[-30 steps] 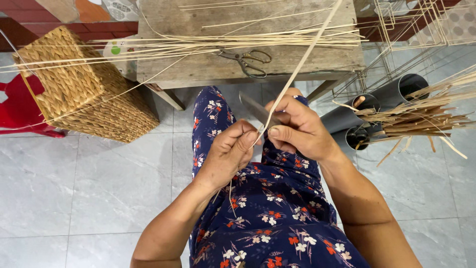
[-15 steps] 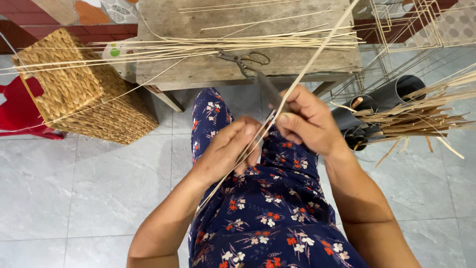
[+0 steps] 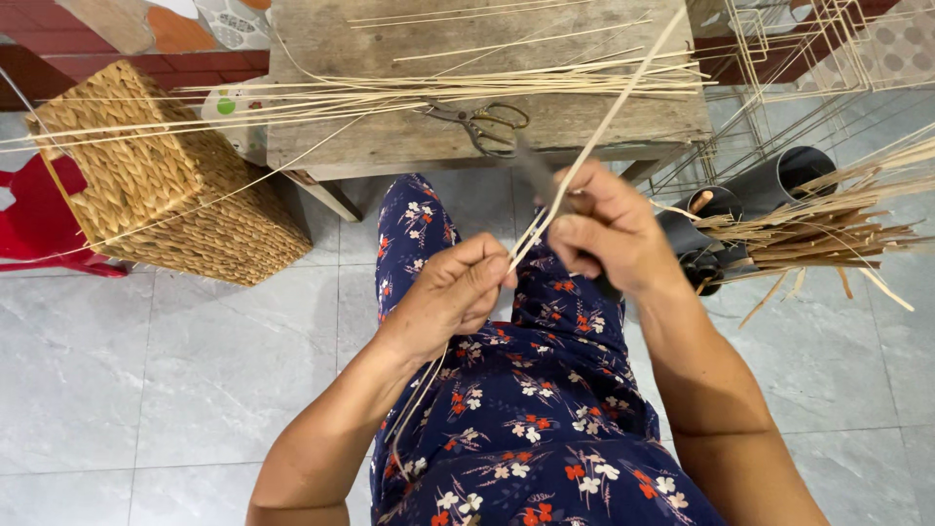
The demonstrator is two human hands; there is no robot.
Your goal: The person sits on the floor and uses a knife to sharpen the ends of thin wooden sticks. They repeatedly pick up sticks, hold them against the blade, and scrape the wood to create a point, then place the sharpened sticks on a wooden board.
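Grey tiled floor (image 3: 146,390) fills lower frame, wooden bench (image 3: 390,146) across the top. Centre: thin pale cane strip (image 3: 604,122) is run diagonally from upper right down over the lap, pinched by closed left hand (image 3: 453,292) fingers; right hand (image 3: 609,234) is closed on a dark-handled knife (image 3: 536,175) set against it. Strip judged light, springy, splintery, best gripped close to the blade. Scissors (image 3: 482,122) and loose strips lie on bench; woven basket (image 3: 146,185) left; dark tubes (image 3: 769,180) with splints right.
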